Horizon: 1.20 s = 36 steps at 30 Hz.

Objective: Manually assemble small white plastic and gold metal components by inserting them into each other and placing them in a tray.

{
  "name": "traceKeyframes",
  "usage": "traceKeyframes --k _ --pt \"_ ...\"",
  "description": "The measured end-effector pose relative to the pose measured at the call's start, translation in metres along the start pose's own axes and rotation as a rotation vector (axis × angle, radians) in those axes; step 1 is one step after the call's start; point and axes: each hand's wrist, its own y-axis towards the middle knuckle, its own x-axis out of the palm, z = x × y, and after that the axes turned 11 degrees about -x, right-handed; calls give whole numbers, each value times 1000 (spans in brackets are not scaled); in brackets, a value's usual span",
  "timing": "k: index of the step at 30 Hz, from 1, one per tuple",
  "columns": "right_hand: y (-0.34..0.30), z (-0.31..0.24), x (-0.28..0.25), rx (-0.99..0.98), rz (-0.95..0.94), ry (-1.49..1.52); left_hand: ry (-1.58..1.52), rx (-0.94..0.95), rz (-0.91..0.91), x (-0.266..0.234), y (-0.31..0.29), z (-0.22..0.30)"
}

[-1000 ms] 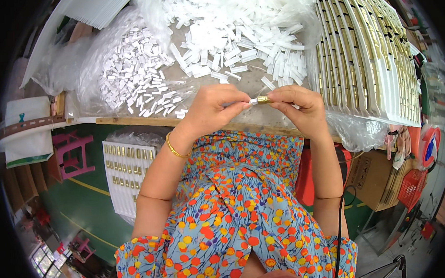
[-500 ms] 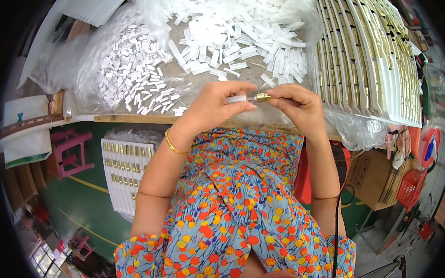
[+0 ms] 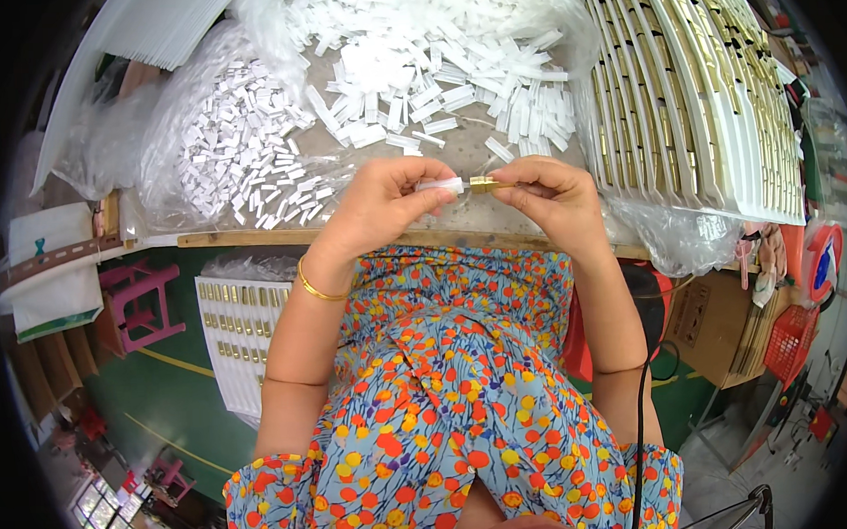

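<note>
Over the front of the table, my left hand is closed in a pinch on a short white translucent plastic sleeve. The sleeve lies level, its free end pointing right. My right hand faces it, thumb and fingers pinched on a small brass fitting. Sleeve and fitting are lined up end to end, with a narrow pale piece showing between them. Whether the pale piece belongs to the fitting I cannot tell. Behind my hands lies a heap of clear plastic sleeves. Small white pieces are piled to its left.
Stacked white trays of brass parts fill the table's right side. A wooden strip edges the table front. Below left stands another tray with brass pieces, near a pink stool. Plastic film hangs over the right edge.
My left fingers have closed around the white sleeve, which they held more loosely before. The brass fitting in my right hand has shifted slightly left. The whole view has tilted a little.
</note>
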Motion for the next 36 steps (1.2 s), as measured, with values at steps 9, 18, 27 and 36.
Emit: traceKeyframes --k 9,18,27,36 --pt "-3 7 2 56 -26 52 36 34 7 6 2 -3" --pt "-7 6 4 194 12 178 0 -4 -16 7 3 -5" --pt "-13 9 8 54 10 66 115 39 1 8 2 -3" --pt "-8 1 5 139 -44 16 18 -3 1 12 7 -11"
